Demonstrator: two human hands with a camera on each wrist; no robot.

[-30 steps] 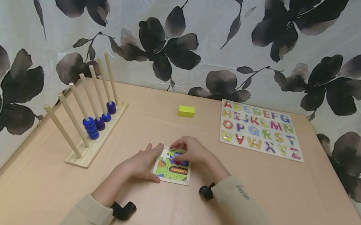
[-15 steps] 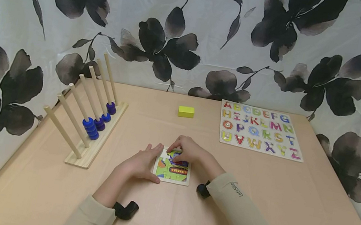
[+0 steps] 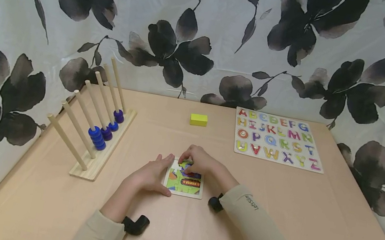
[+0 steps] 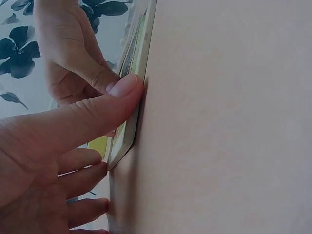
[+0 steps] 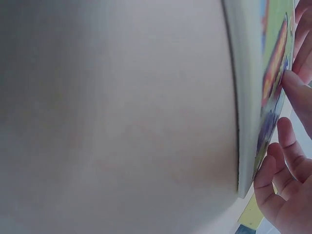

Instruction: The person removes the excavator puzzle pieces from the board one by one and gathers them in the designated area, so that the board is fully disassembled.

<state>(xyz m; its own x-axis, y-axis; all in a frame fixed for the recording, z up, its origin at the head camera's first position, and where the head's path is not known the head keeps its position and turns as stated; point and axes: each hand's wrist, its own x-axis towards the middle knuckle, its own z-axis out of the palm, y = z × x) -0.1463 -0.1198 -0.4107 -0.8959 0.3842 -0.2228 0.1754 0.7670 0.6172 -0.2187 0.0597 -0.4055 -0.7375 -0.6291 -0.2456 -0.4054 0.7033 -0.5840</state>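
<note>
A small square jigsaw puzzle (image 3: 173, 186) in a pale frame lies on the table in front of me, its picture mostly green, purple and orange. My left hand (image 3: 148, 174) holds its left side, thumb at the near corner and index finger at the far one. In the left wrist view the thumb (image 4: 124, 90) laps over the frame's edge. Over the upper part, my right hand (image 3: 200, 161) pinches a green and purple puzzle piece (image 3: 185, 164) between thumb and bent fingers, which partly hide it. The right wrist view shows that thumb (image 5: 295, 85) against the picture surface.
A wooden peg stand (image 3: 91, 162) with blue and purple rings on several pegs stands at the left. Behind the puzzle sits a yellow block (image 3: 198, 120). An alphabet board (image 3: 280, 141) lies at the far right. A flower-print cloth (image 3: 231, 71) hangs beyond the table (image 3: 278, 202).
My right hand has shifted slightly left over the puzzle, and more of the green piece shows under its fingers. The left hand has stayed at the puzzle's left side.
</note>
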